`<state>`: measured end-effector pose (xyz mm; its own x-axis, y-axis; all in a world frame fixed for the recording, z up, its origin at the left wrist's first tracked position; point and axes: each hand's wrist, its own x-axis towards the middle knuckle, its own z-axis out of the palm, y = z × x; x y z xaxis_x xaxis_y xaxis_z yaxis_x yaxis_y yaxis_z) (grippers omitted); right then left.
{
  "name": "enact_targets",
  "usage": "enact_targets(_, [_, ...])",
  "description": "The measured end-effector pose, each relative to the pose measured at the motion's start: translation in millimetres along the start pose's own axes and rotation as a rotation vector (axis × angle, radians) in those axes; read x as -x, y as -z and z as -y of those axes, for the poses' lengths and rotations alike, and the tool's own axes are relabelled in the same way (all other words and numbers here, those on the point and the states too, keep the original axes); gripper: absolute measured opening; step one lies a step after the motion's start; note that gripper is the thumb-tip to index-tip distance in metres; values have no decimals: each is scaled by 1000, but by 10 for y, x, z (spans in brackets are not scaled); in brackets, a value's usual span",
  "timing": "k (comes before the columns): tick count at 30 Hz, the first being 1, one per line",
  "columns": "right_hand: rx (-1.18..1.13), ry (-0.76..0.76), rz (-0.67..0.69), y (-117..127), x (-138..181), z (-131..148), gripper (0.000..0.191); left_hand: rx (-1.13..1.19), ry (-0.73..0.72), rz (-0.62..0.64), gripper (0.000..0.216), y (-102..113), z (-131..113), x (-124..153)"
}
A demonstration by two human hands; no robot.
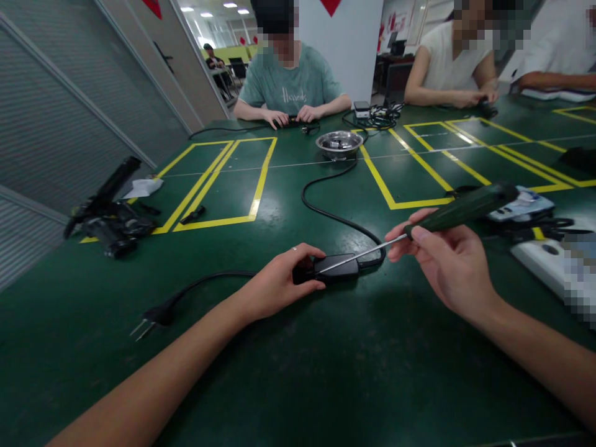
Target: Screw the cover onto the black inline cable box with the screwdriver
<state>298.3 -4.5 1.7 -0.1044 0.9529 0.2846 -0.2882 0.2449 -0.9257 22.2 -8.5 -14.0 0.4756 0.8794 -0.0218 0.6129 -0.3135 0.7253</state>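
A black power adapter (pixel 336 268) lies flat on the green table (pixel 298 372). My left hand (pixel 279 280) grips its left end, fingers wrapped over the top. My right hand (pixel 442 257) holds a green-handled screwdriver (pixel 460 210); its metal shaft slants down to the left, with the tip resting on the adapter's top. The adapter's black cable (pixel 335 205) curves away toward a metal bowl. A second lead (pixel 205 282) runs left to a two-pin plug (pixel 151 318).
A metal bowl (pixel 339 144) stands mid-table between yellow taped rectangles (pixel 218 186). A pile of black parts (pixel 109 214) lies at the left edge, white devices (pixel 554 261) at the right. Across the table two people (pixel 291 81) (pixel 459 59) handle small black objects.
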Motion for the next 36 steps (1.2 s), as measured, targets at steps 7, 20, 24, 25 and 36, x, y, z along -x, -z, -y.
enact_targets(7, [236, 59, -3, 8, -24, 65, 3, -1, 8, 5, 43, 6, -25, 0])
enact_targets(20, [17, -94, -41, 29, -82, 63, 14, 3, 22, 6, 44, 0, -8, -15])
enact_targets(24, [77, -70, -91, 30, -92, 37, 6, 1, 25, 11, 45, 0, -6, -13])
enact_targets(25, [29, -82, -73, 26, -88, 45, 9, -1, 28, 10, 45, 1, -8, -12])
enact_targets(36, [154, -24, -79, 46, -82, 47, 6, -4, 47, 13, 45, 5, -14, -8])
